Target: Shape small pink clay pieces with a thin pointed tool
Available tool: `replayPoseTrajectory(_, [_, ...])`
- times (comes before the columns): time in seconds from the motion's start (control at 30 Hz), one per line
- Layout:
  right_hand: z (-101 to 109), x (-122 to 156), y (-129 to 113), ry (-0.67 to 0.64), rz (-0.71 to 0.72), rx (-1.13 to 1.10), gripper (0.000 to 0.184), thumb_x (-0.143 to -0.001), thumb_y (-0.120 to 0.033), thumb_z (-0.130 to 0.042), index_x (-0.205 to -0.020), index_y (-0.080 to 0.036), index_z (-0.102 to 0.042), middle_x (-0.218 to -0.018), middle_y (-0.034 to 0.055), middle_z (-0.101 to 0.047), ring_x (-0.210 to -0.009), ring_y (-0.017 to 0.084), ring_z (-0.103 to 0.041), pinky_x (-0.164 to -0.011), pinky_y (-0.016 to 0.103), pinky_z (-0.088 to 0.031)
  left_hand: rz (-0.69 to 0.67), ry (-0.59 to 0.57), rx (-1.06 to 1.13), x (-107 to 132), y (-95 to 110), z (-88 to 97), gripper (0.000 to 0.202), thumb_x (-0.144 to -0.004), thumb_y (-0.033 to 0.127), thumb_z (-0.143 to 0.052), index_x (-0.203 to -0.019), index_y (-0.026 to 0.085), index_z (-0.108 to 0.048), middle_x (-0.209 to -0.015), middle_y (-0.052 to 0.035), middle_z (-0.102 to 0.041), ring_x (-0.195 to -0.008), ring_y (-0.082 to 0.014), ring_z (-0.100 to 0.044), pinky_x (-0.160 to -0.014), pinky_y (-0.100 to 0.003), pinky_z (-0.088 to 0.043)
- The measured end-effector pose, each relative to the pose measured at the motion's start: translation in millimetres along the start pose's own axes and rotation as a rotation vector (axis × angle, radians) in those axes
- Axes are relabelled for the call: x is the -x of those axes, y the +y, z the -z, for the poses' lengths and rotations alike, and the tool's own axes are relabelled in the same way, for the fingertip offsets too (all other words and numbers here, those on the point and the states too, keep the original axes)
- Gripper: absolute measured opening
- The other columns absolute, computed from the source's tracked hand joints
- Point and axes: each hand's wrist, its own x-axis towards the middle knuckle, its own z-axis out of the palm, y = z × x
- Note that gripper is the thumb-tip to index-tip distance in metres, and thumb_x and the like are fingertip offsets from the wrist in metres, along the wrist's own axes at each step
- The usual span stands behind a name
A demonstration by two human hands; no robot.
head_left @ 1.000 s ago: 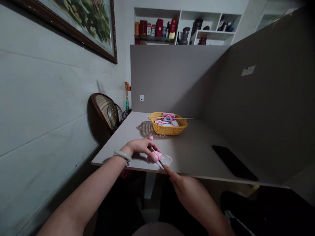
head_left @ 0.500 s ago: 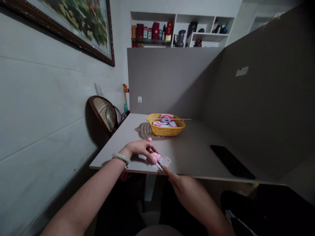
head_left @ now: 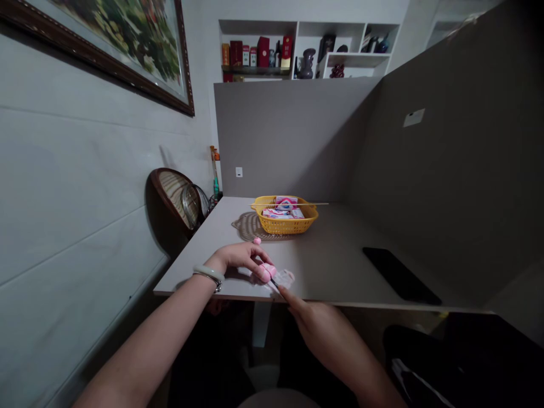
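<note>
Currently | left grip [head_left: 238, 256] closed on pink object [head_left: 267, 272] | right grip [head_left: 317, 328] pinching thin black tool [head_left: 274, 281]

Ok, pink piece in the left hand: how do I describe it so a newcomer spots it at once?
Find the grey tabletop and follow its near edge to the left hand, which has a pale bangle at the wrist. That hand holds the small pink piece. It sits right beside a thin dark tip coming from the right hand, unlike the loose pink bead lying farther back on the table.
</note>
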Motion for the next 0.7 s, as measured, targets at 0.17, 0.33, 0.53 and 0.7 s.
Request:
replayPoseTrajectory(0.17, [5, 2, -1, -0.017, -0.007, 0.047, 0.064, -0.092, -0.008, -0.039, -0.153, -0.028, -0.04, -0.086, 0.0085, -0.078, -0.07, 0.02, -0.073, -0.056, 0.022, -0.043, 0.008, 0.005, 0.008, 1, 1, -1.3, 0.052, -0.057, 0.035, -0.09, -0.103, 0.018, -0.077, -0.083, -0.0018, -0.071, -0.074, -0.0155, -0.063, -0.07, -0.026, -0.046])
replayPoseTrajectory(0.33, [-6, -26, -10, 0.04, 0.024, 0.065, 0.065, -0.092, -0.007, -0.039, -0.154, -0.026, -0.038, -0.091, 0.0105, -0.079, -0.077, 0.023, -0.075, -0.059, 0.023, -0.045, 0.024, 0.013, 0.0, 1, 2, 0.5, 0.053, -0.055, 0.035, -0.09, -0.104, 0.019, -0.077, -0.091, -0.0028, -0.072, -0.085, -0.0179, -0.064, -0.075, -0.027, -0.047])
replayPoseTrajectory(0.53, [5, 4, 2, 0.006, -0.005, -0.009, 0.062, -0.093, -0.009, -0.038, -0.152, -0.028, -0.042, -0.098, 0.0098, -0.078, -0.081, 0.021, -0.075, -0.063, 0.023, -0.047, 0.034, 0.023, -0.018, 2, 6, -1.5, 0.053, -0.054, 0.036, -0.091, -0.103, 0.02, -0.078, -0.087, -0.0015, -0.07, -0.084, -0.0175, -0.062, -0.076, -0.027, -0.046])
replayPoseTrajectory(0.7, [8, -3, 0, -0.002, 0.017, 0.069, 0.061, -0.094, -0.01, -0.041, -0.152, -0.029, -0.042, -0.087, 0.0097, -0.078, -0.072, 0.023, -0.074, -0.056, 0.024, -0.042, 0.02, 0.016, -0.009, 0, 3, -1.4, 0.052, -0.055, 0.035, -0.091, -0.103, 0.018, -0.078, -0.086, -0.0018, -0.07, -0.082, -0.0169, -0.062, -0.075, -0.027, -0.045])
